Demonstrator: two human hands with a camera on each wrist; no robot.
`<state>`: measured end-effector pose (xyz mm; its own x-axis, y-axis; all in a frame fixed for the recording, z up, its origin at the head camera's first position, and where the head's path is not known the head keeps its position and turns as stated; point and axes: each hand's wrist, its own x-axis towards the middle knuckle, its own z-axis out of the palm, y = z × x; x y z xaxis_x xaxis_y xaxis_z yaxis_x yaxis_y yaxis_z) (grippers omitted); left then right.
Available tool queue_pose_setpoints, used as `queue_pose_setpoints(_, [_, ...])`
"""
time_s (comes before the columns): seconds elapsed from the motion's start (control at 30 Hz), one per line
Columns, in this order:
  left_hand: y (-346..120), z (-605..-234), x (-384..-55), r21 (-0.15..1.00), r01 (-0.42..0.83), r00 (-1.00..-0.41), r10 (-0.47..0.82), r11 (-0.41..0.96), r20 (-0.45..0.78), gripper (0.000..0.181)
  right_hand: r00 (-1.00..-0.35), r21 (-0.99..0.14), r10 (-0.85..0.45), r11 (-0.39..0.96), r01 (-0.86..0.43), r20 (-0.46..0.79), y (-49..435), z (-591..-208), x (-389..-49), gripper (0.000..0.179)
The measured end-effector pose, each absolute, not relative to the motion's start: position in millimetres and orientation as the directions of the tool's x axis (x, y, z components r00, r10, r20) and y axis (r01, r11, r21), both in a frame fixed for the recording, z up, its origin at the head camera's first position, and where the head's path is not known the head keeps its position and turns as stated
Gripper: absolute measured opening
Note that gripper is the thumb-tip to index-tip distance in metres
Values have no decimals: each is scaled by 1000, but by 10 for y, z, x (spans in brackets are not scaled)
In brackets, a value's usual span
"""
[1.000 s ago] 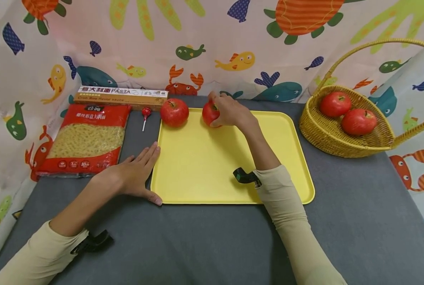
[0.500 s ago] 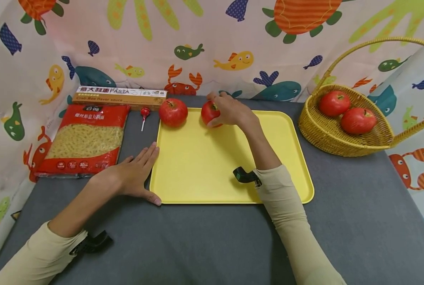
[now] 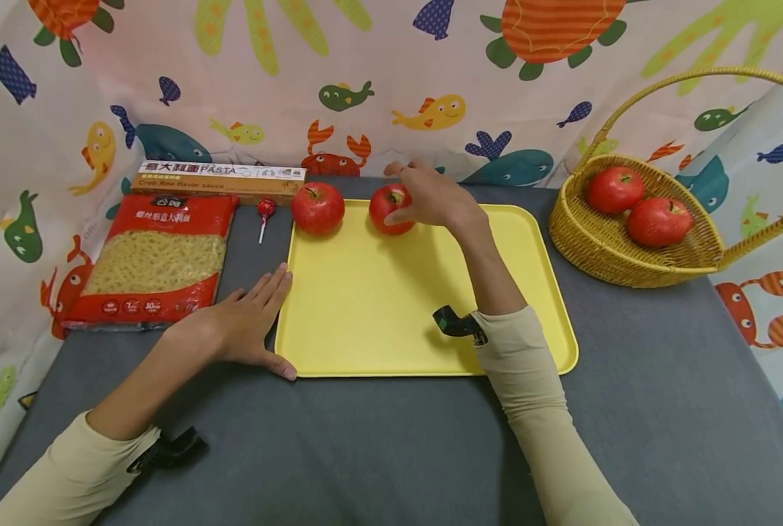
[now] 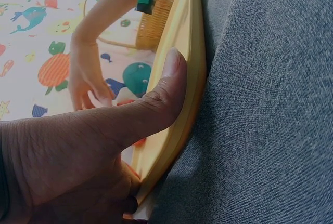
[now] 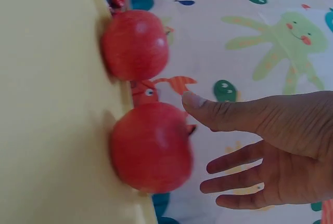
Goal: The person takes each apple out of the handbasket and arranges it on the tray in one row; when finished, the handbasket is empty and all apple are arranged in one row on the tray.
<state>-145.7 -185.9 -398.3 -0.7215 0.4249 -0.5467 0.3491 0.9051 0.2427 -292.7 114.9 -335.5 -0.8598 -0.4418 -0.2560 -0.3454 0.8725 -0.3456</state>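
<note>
My right hand [image 3: 437,197] hovers over the far edge of a yellow tray [image 3: 365,314]. Just beside its fingers sits a red apple [image 3: 391,208] on the tray. The right wrist view shows a gap between that apple [image 5: 152,148] and the spread thumb and fingers [image 5: 237,185]. Another red apple [image 3: 318,208] is at the tray's far left corner. My left hand [image 3: 243,325] lies against the tray's left side with fingers straight, its thumb by the near corner. In the left wrist view, the thumb [image 4: 161,96] touches the tray's rim.
Two more apples lie in a yellow wicker basket [image 3: 621,263] at the right. On the left are a red bag of pasta [image 3: 158,259], a pasta box [image 3: 220,181] and a red lollipop [image 3: 265,212]. A sea-animal patterned cloth [image 3: 398,80] hangs behind the grey tabletop [image 3: 365,453].
My right hand has let go of the apple and lifted slightly up and to the right. That apple stays put, more of it showing. The left hand keeps its place at the tray.
</note>
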Motion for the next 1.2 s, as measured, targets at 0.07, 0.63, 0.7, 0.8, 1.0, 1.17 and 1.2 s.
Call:
queue_pose_setpoints(0.07, [-1867, -3982, -1452, 247, 343, -722, 423, 906, -548, 155, -868, -358, -442, 867, -347, -228, 1187, -3300, -2909, 82])
queue_pose_setpoints(0.63, [-1911, -3947, -1444, 239, 342, -731, 417, 909, -540, 155, -961, -410, -272, 873, -264, 39, 1959, -2781, -2680, 81])
queue_pose_setpoints(0.7, [-1914, -3949, -1448, 240, 343, -730, 418, 908, -541, 155, -969, -412, -238, 879, -242, 61, 2057, -2746, -2657, 80])
queue_pose_setpoints(0.8, [-1908, -3941, -1449, 237, 346, -730, 420, 908, -540, 155, -976, -431, -192, 876, -217, 102, 2204, -2697, -2606, 77])
queue_pose_setpoints(1.0, [-1883, -3944, -1444, 244, 341, -730, 420, 908, -540, 154, -981, -459, -17, 882, -105, 192, 2539, -2640, -2515, 73])
queue_pose_setpoints(1.17, [-1876, -3957, -1433, 231, 347, -723, 416, 909, -551, 153, -978, -429, 122, 902, 39, 167, 2844, -2668, -2508, 71])
queue_pose_setpoints(1.2, [-1875, -3957, -1433, 232, 349, -723, 419, 908, -549, 153, -976, -418, 147, 906, 67, 162, 2907, -2664, -2505, 71])
